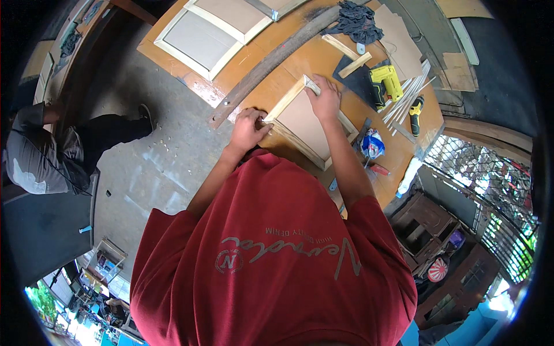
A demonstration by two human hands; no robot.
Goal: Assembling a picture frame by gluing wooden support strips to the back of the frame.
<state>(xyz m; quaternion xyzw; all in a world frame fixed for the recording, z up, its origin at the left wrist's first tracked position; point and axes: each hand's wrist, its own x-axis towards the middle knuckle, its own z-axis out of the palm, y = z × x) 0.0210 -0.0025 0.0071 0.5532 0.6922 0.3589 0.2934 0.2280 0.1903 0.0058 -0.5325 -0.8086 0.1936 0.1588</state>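
Note:
A wooden-framed panel (306, 131) with pale trim and a beige centre lies in front of me on the orange workbench (182, 63). My left hand (249, 128) grips its left corner, fingers curled at the edge. My right hand (325, 99) holds the far corner, fingers over the trim. A yellow nail gun (390, 81) and thin white strips (404, 95) lie to the right, along with a yellow-and-black tool (415, 115) and a blue-and-white packet (373, 144).
Framed panels (202, 43) lie at the back beside a long dark wooden bar (259, 75). A black cloth (352, 23) and loose wood pieces (355, 64) sit at the back right. Another person (49, 155) is at the left by a shelf. A barred window (485, 179) is at the right.

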